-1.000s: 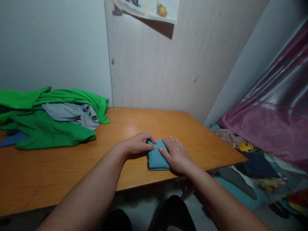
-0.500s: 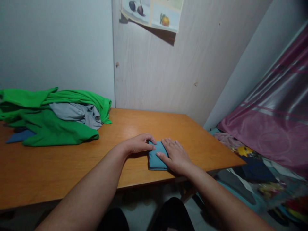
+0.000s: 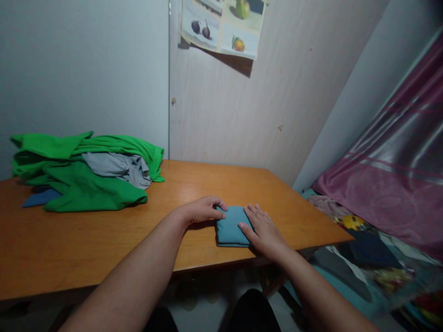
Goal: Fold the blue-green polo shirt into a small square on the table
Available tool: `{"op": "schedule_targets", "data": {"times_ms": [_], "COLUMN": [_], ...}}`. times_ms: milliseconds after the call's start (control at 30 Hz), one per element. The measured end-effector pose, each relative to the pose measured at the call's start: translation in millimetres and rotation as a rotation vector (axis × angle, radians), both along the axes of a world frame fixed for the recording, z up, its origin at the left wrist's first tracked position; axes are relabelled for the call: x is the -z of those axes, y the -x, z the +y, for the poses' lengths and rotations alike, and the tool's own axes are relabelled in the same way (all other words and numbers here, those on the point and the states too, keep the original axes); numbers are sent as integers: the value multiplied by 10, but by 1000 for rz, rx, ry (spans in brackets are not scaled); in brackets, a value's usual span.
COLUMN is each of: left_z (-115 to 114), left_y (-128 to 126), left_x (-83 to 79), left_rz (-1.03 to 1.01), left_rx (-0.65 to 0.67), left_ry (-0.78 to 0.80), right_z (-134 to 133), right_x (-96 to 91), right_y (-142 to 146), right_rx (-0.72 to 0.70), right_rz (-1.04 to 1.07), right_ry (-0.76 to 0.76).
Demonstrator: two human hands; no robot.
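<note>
A blue cloth point(image 3: 232, 227), folded into a small, thick square, lies flat near the front edge of the wooden table. At its far left corner, my left hand point(image 3: 204, 208) has curled fingers and thumb closed on the fabric. My right hand point(image 3: 265, 230) rests flat along the cloth's right side, fingers stretched out and thumb lying on top. The underside of the cloth and part of its right edge are hidden.
A loose heap of bright green point(image 3: 97, 184) and grey clothes point(image 3: 117, 167) lies on the table's point(image 3: 138, 249) left, a blue piece point(image 3: 41, 197) under it. Fruit pictures point(image 3: 221, 27) hang on the wall. Right of the table are a pink curtain point(image 3: 391, 198) and piled items.
My right hand has slid a little to the right across the cloth, uncovering more of its top. My left hand stays at the same corner. The view has tilted slightly up.
</note>
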State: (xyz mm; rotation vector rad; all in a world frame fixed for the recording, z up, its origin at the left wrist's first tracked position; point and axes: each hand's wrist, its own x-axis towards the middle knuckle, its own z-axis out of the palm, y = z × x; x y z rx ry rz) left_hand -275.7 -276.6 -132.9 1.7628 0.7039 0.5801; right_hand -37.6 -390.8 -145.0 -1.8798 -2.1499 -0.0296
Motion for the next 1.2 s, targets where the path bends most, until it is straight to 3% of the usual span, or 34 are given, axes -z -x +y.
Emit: {"op": "schedule_targets", "data": {"times_ms": [267,433,600,733,900,1200], "left_z": [23,11,3,8,9,31], "left_y": [-11,-13,-5,-1,-6,3], "left_x": [29,6,-4,13,13,-4], "left_rz": [-16,3,11,27,65,7], "left_rx": [-2,-2,5,-3,-19,5], "left_ry": [-30,-45,-66,-108,-136,-56], "right_z": [-111,-6,212,262,212,219], "right_x": [69,-131,-312,-193,-24,-93], "right_y": [-152,-150,39,133,87,63], "right_rx": [59,44,-37,-82,-35,-47], "right_rz": [47,58,124,60,20,3], "right_ry": [13,-24,-132,-38,21,59]}}
